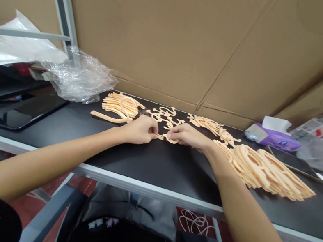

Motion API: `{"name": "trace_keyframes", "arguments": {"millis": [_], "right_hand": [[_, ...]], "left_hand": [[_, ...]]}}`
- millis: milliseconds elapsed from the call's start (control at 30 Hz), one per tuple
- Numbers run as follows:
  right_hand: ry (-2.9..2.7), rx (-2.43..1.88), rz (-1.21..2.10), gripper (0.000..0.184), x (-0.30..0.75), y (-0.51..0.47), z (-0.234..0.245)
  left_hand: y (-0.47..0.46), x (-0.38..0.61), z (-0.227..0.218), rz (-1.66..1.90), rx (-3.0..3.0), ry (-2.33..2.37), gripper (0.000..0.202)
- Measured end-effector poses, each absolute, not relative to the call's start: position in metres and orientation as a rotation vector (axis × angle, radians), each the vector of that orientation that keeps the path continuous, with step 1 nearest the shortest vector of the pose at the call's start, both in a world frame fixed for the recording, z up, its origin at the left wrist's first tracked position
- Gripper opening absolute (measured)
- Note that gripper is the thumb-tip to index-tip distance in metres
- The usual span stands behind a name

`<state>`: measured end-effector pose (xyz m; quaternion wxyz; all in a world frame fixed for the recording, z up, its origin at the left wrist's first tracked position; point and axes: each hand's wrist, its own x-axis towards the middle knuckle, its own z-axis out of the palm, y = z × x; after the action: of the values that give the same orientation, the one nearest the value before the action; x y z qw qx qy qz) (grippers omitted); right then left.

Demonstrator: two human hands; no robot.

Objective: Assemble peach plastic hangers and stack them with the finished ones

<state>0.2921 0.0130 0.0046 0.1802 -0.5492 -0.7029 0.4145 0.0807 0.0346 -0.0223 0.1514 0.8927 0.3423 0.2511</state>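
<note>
My left hand [141, 130] pinches one end of a small pale peach flat piece [160, 137] just above the black tabletop. From the other side my right hand [188, 136] grips a rounded peach piece [171, 140] between thumb and fingers. The two pieces meet or nearly meet between my fingertips; whether they are joined I cannot tell. Right behind my hands lie several small curly peach pieces [165, 115]. Beside my left hand is a stack of curved peach strips [120, 104], with one long curved strip [107, 117] in front of it.
More peach pieces [210, 126] lie at the back right, and large looped ones [268, 171] are fanned out by my right forearm. A purple tissue pack [280, 138], crumpled clear plastic [83, 76] and a dark phone-like slab [29, 108] are farther out. Cardboard [164, 34] walls the back.
</note>
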Motion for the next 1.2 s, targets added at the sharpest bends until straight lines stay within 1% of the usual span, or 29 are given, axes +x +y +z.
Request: {"name": "trace_keyframes", "arguments": {"millis": [233, 400, 700, 967, 1200], "right_hand": [[-2.019, -1.523, 1.181, 0.024, 0.295, 0.016, -0.003], [-2.078, -1.518, 1.128, 0.026, 0.292, 0.016, -0.001], [-2.268, -1.504, 0.852, 0.03, 0.291, 0.016, 0.0], [-2.35, -1.629, 0.543, 0.022, 0.283, 0.013, 0.004], [-2.397, -1.73, 0.348, 0.02, 0.28, 0.008, 0.008]], "left_hand": [[0.037, 0.08, -0.025, 0.722, 2.567, 0.94, 0.012], [0.035, 0.081, -0.024, 0.726, 2.561, 0.94, 0.012], [0.035, 0.079, -0.026, 0.752, 2.58, 0.931, 0.011], [0.037, 0.078, -0.028, 0.772, 2.594, 0.923, 0.01], [0.038, 0.077, -0.029, 0.763, 2.637, 0.931, 0.015]]}}
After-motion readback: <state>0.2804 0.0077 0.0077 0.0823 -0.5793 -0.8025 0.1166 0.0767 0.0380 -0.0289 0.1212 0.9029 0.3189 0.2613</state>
